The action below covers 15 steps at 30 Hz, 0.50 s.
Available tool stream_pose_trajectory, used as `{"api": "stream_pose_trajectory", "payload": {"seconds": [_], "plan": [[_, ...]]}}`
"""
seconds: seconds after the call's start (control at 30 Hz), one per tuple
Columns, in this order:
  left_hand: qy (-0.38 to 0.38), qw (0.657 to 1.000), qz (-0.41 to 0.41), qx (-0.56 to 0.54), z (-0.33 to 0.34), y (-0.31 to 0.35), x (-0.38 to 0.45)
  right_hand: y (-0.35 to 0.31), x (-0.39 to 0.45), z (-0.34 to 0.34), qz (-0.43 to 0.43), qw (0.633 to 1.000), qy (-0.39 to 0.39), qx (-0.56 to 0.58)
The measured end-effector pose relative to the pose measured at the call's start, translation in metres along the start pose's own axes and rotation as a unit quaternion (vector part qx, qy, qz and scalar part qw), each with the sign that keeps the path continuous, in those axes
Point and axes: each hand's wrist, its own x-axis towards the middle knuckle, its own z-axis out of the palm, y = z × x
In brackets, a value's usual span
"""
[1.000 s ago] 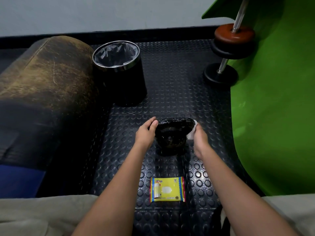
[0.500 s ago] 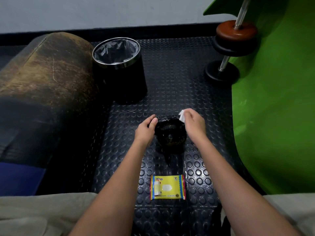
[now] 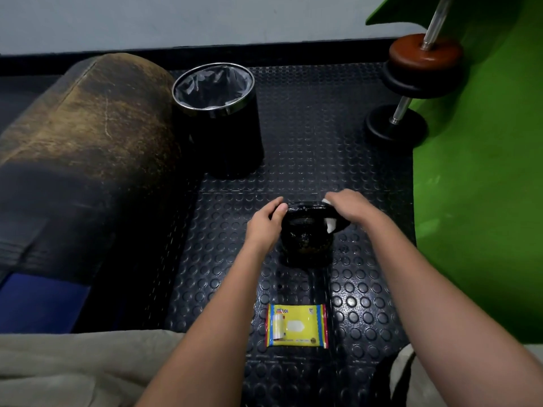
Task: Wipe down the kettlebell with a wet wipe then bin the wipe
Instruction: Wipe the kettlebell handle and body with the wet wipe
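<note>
While apparently curled: right grip (image 3: 349, 208) on wipe (image 3: 330, 224).

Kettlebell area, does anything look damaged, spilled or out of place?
Only the bolster beside the bin: its dark cover is worn to brown patches. Nothing is spilled, and the wipes pack lies flat.

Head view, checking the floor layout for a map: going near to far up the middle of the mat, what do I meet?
Wet wipe pack → kettlebell → lined bin.
</note>
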Motion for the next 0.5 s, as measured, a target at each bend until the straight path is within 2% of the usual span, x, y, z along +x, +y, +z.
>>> {"api": "stream_pose_trajectory", "payload": {"seconds": [0.1, 0.3, 0.4, 0.5], "plan": [[0.002, 1.000, -0.001, 0.001, -0.001, -0.001, 0.004, -0.016, 0.003, 0.006, -0.036, 0.992, -0.015, -0.118], [0.011, 1.000, 0.005, -0.002, -0.002, -0.003, 0.006, -0.039, -0.010, 0.023, -0.118, 0.968, 0.033, -0.221], [0.006, 1.000, 0.003, 0.000, -0.003, -0.002, 0.006, -0.043, -0.016, 0.027, -0.155, 0.964, 0.050, -0.212], [-0.002, 1.000, 0.004, 0.017, -0.004, 0.000, 0.005, -0.028, -0.014, 0.019, -0.134, 0.980, 0.053, -0.135]]}}
